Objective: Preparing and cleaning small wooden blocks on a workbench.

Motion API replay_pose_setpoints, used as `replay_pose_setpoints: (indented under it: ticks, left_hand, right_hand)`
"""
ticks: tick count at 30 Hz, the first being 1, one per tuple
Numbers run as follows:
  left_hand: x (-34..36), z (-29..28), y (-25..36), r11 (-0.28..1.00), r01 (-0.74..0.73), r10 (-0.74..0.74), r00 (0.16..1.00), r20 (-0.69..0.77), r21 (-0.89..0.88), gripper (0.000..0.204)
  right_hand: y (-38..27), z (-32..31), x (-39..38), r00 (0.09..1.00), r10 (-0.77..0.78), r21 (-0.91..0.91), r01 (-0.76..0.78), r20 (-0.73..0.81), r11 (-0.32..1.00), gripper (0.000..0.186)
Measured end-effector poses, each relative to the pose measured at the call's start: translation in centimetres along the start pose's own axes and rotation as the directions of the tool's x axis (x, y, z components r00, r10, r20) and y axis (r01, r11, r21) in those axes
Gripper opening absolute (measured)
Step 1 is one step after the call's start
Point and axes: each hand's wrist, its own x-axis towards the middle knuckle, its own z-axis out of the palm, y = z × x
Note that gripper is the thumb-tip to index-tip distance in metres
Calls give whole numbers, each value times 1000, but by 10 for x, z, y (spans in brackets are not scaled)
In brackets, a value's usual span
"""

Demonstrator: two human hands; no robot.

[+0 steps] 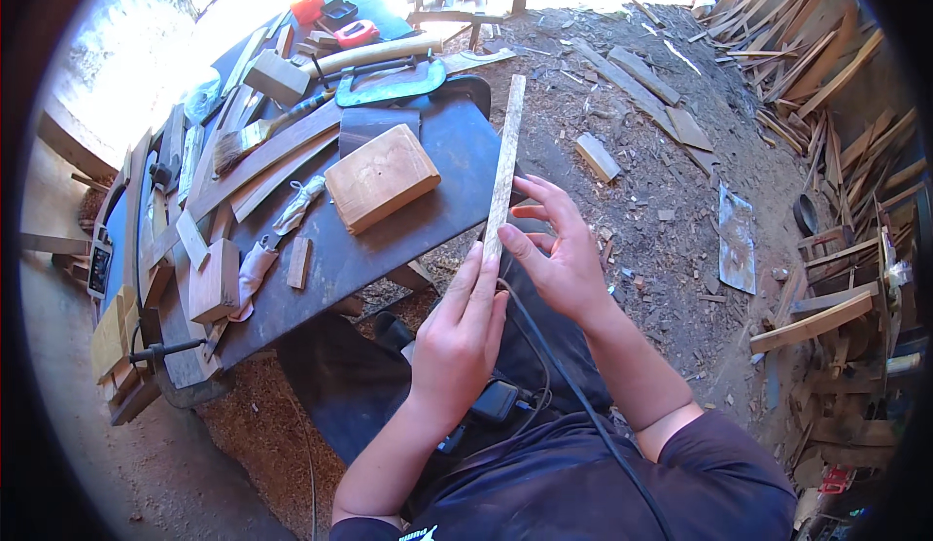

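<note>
Left hand: grip is clamped on a narrow wood strip, fingers laid along its lower end. Right hand: grip apart, thumb and fingers spread, thumb tip at the strip's right edge; we can't see much of the fingers' undersides. Strip sits in front of the body, above the lap, tilted slightly right toward its far end, just beside the tabletop's right edge.

Just below the hands we see a black cable running down over the dark shirt, plus a small black device at the lap.

Left of the strip is the tabletop, dark blue. Nearest on it: a thick wooden block, with a dark sheet just behind. Beyond those, a light blue clamp and a red tape measure. Farther left we get a paintbrush among long boards, a cloth-wrapped tool, a small wood piece and a second block. A black bar clamp is at the near left corner.

Right side, on the ground: wood chips, a short offcut, some planks, a pale flat sheet. At far right we have piled wood scraps.
</note>
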Motion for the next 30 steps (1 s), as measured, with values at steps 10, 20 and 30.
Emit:
replay_pose_setpoints:
  ticks: [10,20,30]
  left_hand:
    - [18,-9,-13,998,-33,41,988,148,-57,63]
    - [74,-18,-68,950,-312,301,924,235,8,66]
    - [86,-5,-66,960,-164,214,952,218,-226,58]
  right_hand:
    - [5,-1,14,962,226,432,-272,155,860,57]
    - [2,13,32,935,354,397,-339,39,853,71]
    - [-2,11,28,901,431,497,-399,55,771,71]
